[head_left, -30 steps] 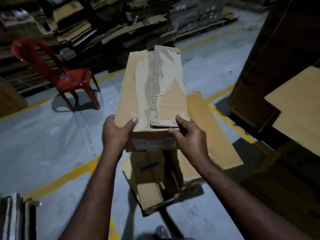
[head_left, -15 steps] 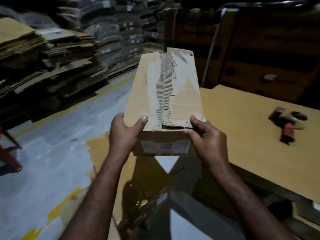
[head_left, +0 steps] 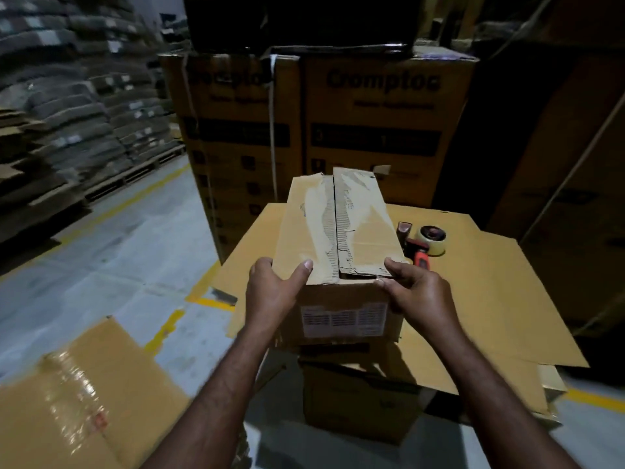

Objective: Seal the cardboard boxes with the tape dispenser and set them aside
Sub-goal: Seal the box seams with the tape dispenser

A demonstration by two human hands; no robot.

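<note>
Two-handed, gripping near end of cardboard box [head_left: 338,228], fingers [head_left: 394,265] curling over top corners. Holding it at desk [head_left: 490,299], long axis pointing away. Judging right hand [head_left: 419,292] nearer tape dispenser [head_left: 424,243] lying just right.

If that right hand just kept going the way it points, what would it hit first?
The cardboard box it grips: the right hand points forward-left into its near corner. The tape dispenser lies right of that line, probably missed.

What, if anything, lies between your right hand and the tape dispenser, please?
Nothing visible does: the tape dispenser lies on the cardboard sheet just beyond the right hand, which grips the cardboard box at its near corner.
</note>
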